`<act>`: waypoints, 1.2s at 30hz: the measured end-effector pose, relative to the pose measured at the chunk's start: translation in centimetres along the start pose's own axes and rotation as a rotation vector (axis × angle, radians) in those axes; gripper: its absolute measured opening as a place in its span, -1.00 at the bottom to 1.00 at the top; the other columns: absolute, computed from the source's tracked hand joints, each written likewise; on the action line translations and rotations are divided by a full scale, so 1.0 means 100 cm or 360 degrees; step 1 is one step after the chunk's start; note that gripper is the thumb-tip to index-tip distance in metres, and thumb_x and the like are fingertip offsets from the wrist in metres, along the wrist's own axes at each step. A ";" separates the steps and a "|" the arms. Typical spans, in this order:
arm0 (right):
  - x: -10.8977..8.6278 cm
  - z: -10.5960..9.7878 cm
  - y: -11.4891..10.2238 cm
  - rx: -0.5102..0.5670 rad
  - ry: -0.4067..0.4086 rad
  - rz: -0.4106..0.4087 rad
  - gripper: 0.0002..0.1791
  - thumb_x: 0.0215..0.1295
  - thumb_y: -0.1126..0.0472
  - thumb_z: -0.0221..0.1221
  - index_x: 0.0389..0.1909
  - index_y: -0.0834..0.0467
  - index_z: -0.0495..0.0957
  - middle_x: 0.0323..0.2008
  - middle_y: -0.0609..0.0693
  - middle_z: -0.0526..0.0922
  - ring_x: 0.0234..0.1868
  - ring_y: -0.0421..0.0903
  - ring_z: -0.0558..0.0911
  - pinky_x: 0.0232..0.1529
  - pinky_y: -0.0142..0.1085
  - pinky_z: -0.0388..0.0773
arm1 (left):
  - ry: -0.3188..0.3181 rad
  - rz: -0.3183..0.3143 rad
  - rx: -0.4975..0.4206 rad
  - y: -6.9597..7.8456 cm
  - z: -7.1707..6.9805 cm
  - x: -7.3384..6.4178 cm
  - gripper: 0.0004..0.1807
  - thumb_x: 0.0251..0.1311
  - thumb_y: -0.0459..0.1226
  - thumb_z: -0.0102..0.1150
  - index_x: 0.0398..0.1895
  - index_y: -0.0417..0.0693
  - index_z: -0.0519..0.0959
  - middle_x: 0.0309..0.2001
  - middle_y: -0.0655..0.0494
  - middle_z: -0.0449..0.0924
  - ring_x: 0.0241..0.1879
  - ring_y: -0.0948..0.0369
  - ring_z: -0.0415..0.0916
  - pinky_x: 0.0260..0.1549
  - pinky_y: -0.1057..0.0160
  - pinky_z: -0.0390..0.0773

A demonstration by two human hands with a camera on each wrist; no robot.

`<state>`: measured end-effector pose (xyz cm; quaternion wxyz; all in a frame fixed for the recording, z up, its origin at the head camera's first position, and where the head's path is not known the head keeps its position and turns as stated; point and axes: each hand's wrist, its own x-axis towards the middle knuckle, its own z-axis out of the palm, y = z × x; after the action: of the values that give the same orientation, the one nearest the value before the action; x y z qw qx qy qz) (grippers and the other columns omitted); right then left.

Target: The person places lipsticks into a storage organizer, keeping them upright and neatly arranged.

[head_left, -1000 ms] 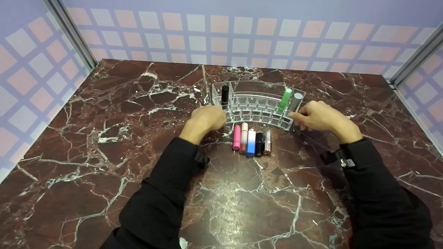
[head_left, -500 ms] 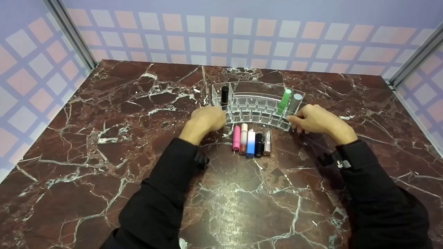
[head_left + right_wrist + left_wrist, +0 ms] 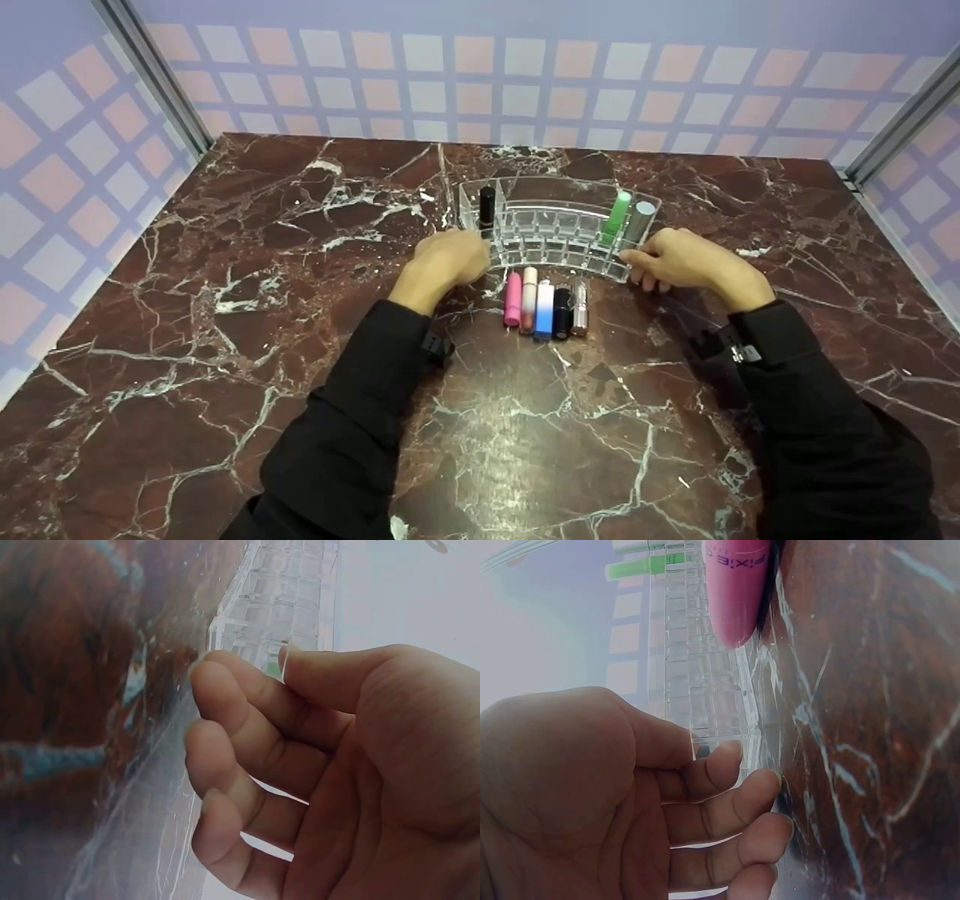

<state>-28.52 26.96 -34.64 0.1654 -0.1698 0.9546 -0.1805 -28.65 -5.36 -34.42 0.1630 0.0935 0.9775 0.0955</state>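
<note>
A clear, curved lipstick organizer stands on the table with both hands at its ends. My left hand pinches its left front corner between thumb and curled fingers. At the right front corner, the thumb and curled fingers of my right hand grip the edge. Inside stand a black tube on the left, plus a green tube and a silver-grey tube on the right. Before it lie a pink tube, a pale-capped lip gloss, a blue-and-white tube, a black lipstick and a silver lipstick.
The dark red marbled table carries everything. Tile-patterned panels close off the back and both sides, with metal posts at the corners. The row of tubes lies between the forearms, close to the organizer's front.
My right hand has shifted slightly left and nearer, its thumb now at the organizer's right front corner. The left hand, the organizer and the tubes look unmoved.
</note>
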 end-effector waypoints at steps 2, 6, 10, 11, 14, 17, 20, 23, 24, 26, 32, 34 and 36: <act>0.000 0.000 -0.001 -0.0003 -0.0003 -0.0010 -0.45 0.65 -0.10 -0.03 -0.28 0.22 0.74 -0.45 0.01 0.74 -0.48 -0.07 0.68 -0.35 -0.19 0.61 | 0.0010 0.0003 -0.0008 0.000 0.000 -0.001 -0.48 0.66 -0.02 -0.39 -0.45 0.01 0.42 -0.09 -0.12 0.60 -0.33 0.09 0.47 -0.42 0.20 0.46; 0.000 0.000 -0.001 -0.0006 -0.0009 -0.0012 -0.45 0.65 -0.09 -0.03 -0.28 0.22 0.74 -0.45 0.01 0.74 -0.47 -0.07 0.68 -0.34 -0.18 0.62 | 0.0010 0.0012 -0.0019 0.000 0.000 -0.002 -0.48 0.67 -0.02 -0.38 -0.47 0.01 0.41 -0.12 -0.10 0.60 -0.37 0.11 0.44 -0.43 0.21 0.46; 0.000 0.001 0.000 0.0000 -0.0016 -0.0002 -0.45 0.65 -0.10 -0.03 -0.27 0.23 0.73 -0.44 0.00 0.74 -0.47 -0.08 0.67 -0.33 -0.18 0.62 | 0.0006 0.0006 -0.0020 0.000 0.000 -0.002 -0.49 0.67 -0.02 -0.37 -0.43 0.00 0.43 -0.19 -0.06 0.56 -0.40 0.13 0.42 -0.45 0.22 0.44; 0.000 0.001 0.000 -0.0002 -0.0016 -0.0003 -0.45 0.65 -0.11 -0.03 -0.27 0.23 0.73 -0.44 0.01 0.73 -0.47 -0.07 0.67 -0.33 -0.18 0.62 | 0.0010 0.0002 -0.0019 0.001 0.000 -0.001 -0.50 0.67 -0.02 -0.37 -0.41 0.00 0.45 -0.19 -0.06 0.56 -0.39 0.12 0.42 -0.45 0.22 0.44; 0.001 0.001 0.000 -0.0005 -0.0022 -0.0003 -0.44 0.65 -0.11 -0.04 -0.26 0.23 0.73 -0.43 0.01 0.73 -0.47 -0.08 0.67 -0.33 -0.18 0.62 | 0.0013 -0.0011 -0.0018 0.001 0.000 0.000 -0.51 0.66 -0.02 -0.35 -0.32 -0.03 0.52 -0.15 -0.06 0.58 -0.37 0.12 0.43 -0.43 0.21 0.45; 0.001 0.000 0.000 -0.0011 -0.0022 -0.0015 -0.44 0.65 -0.10 -0.04 -0.28 0.24 0.72 -0.43 0.02 0.73 -0.48 -0.09 0.67 -0.35 -0.20 0.62 | 0.0009 -0.0016 -0.0011 0.001 0.000 0.000 -0.52 0.66 -0.03 -0.33 -0.26 -0.04 0.57 -0.08 -0.08 0.60 -0.34 0.10 0.45 -0.38 0.19 0.49; 0.001 0.000 0.000 -0.0001 -0.0023 -0.0021 -0.44 0.66 -0.08 -0.04 -0.30 0.25 0.72 -0.44 0.02 0.73 -0.50 -0.10 0.67 -0.37 -0.22 0.62 | 0.0033 -0.0007 0.0006 0.001 -0.001 -0.001 -0.52 0.65 -0.04 -0.30 -0.17 -0.08 0.61 0.00 -0.11 0.61 -0.27 0.06 0.49 -0.31 0.15 0.54; 0.001 -0.001 0.000 0.0010 -0.0028 -0.0021 -0.45 0.66 -0.07 -0.04 -0.31 0.25 0.72 -0.44 0.03 0.72 -0.50 -0.11 0.66 -0.38 -0.23 0.62 | 0.0055 0.0007 0.0017 0.001 -0.001 -0.002 -0.51 0.64 -0.04 -0.29 0.03 -0.15 0.61 0.06 -0.15 0.60 -0.20 0.01 0.53 -0.24 0.10 0.58; 0.001 -0.001 0.000 0.0012 -0.0032 -0.0020 -0.45 0.66 -0.07 -0.04 -0.31 0.25 0.72 -0.44 0.03 0.72 -0.50 -0.11 0.66 -0.38 -0.23 0.62 | 0.0066 0.0014 0.0024 0.000 -0.001 -0.002 -0.51 0.64 -0.05 -0.28 0.06 -0.16 0.61 0.08 -0.16 0.60 -0.18 -0.01 0.54 -0.23 0.09 0.59; 0.001 -0.001 -0.001 0.0013 -0.0036 -0.0018 -0.45 0.66 -0.07 -0.04 -0.31 0.25 0.72 -0.44 0.03 0.72 -0.49 -0.11 0.66 -0.38 -0.23 0.62 | 0.0067 0.0023 0.0031 0.000 -0.001 -0.002 -0.51 0.64 -0.06 -0.28 0.07 -0.18 0.60 0.09 -0.18 0.60 -0.17 -0.02 0.56 -0.22 0.08 0.61; 0.001 -0.001 0.000 0.0014 -0.0042 -0.0007 -0.43 0.66 -0.09 -0.05 -0.31 0.24 0.72 -0.43 0.03 0.72 -0.49 -0.11 0.66 -0.38 -0.23 0.62 | 0.0070 0.0023 0.0022 0.002 -0.004 -0.005 -0.59 0.61 -0.09 -0.24 -0.26 -0.07 0.57 0.08 -0.16 0.61 -0.17 0.02 0.55 -0.22 0.08 0.61; 0.001 0.000 0.000 0.0008 -0.0039 -0.0011 -0.42 0.66 -0.10 -0.05 -0.31 0.24 0.72 -0.44 0.03 0.73 -0.49 -0.11 0.66 -0.38 -0.23 0.62 | 0.0079 0.0023 0.0009 0.004 -0.006 -0.006 -0.60 0.61 -0.08 -0.22 -0.33 -0.05 0.53 0.04 -0.14 0.62 -0.19 0.03 0.55 -0.22 0.08 0.61; 0.001 0.000 0.000 -0.0002 -0.0034 -0.0017 -0.42 0.66 -0.10 -0.05 -0.32 0.23 0.72 -0.44 0.02 0.72 -0.50 -0.11 0.66 -0.39 -0.23 0.62 | 0.0091 0.0030 0.0006 0.005 -0.007 -0.008 -0.59 0.61 -0.05 -0.20 -0.38 -0.02 0.49 -0.01 -0.12 0.63 -0.22 0.05 0.54 -0.23 0.08 0.61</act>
<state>-28.59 26.93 -34.66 0.1745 -0.1768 0.9520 -0.1790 -28.06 -5.18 -33.47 0.1341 0.1001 0.9810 0.0978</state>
